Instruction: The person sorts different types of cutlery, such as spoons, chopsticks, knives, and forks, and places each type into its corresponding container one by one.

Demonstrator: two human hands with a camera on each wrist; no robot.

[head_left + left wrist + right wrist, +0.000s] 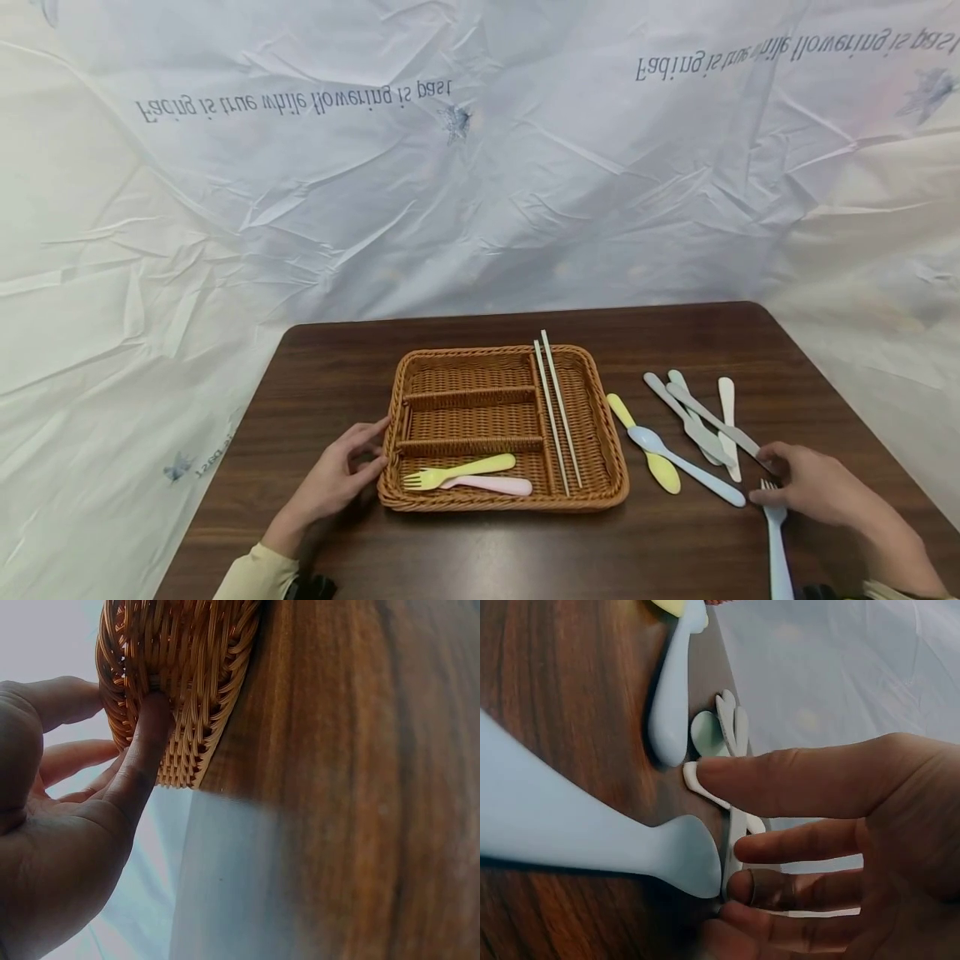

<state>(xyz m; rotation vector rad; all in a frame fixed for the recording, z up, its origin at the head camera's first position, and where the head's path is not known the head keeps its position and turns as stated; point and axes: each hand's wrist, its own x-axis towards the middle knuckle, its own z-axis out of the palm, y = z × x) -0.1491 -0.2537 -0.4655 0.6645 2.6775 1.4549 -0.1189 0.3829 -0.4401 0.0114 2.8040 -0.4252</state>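
My left hand [337,471] touches the left side of a brown wicker basket [615,467], thumb and fingertips at its outer wall. In the left wrist view, the thumb [150,727] lies against the woven side. My right hand [813,483] is over the right of the table, fingers spread apart from the thumb. Under it are the tines of a light blue fork [778,554] and the near end of a grey knife [712,417]. The right wrist view shows the fingertips [742,885] right by the knife, with nothing between thumb and fingers.
A yellow fork [480,467] and a pink-handled utensil [502,485] lie in the basket's front compartment. Two pale chopsticks [561,408] lie at its right. Beside it, a blue spoon [697,473] crosses a yellow spoon [663,473]; further right lie several grey, green and white utensils.
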